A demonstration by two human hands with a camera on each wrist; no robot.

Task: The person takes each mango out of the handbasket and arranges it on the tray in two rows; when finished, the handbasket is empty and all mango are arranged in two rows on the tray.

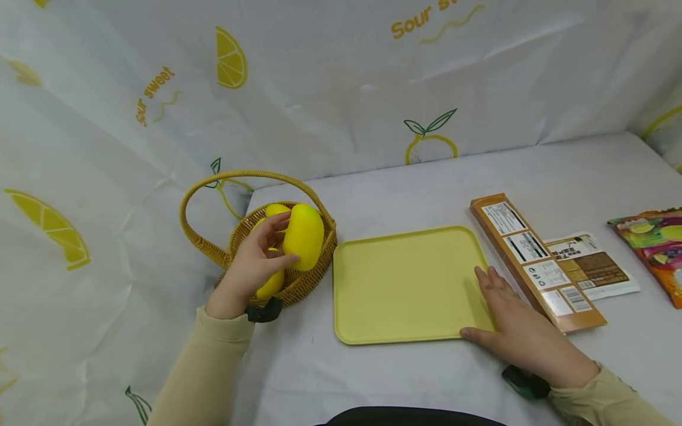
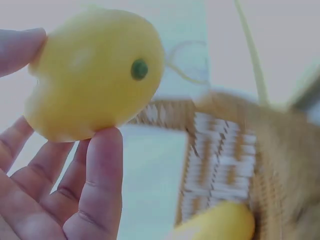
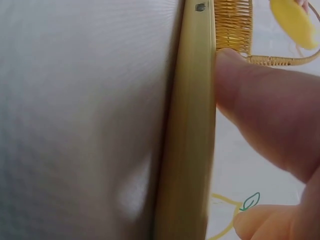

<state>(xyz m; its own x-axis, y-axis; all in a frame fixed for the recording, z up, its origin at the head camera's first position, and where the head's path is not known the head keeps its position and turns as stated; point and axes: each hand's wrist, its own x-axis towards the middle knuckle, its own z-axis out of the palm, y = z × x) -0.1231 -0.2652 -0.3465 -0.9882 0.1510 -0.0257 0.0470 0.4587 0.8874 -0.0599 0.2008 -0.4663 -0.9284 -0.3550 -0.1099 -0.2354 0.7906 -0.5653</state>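
Note:
Above the wicker basket (image 1: 314, 281), a yellow mango (image 1: 303, 238) is pinched between the thumb and fingers of my left hand (image 1: 249, 266). In the left wrist view the green stem spot of this mango (image 2: 95, 70) faces the camera. Other yellow mangoes lie inside the basket, partly hidden by the left hand. My right hand (image 1: 524, 334) rests at the right edge of a pale yellow tray (image 1: 407, 290), its fingers nearly straight. The thumb (image 3: 250, 90) touches the tray's rim in the right wrist view.
An arched handle (image 1: 250, 173) rises over the basket. Right of the tray lies a brown box (image 1: 538, 266), partly over a white and brown packet (image 1: 597, 266). A colourful bag (image 1: 655, 248) is at the far right. Printed white cloth (image 1: 330, 89) hangs behind and at the left.

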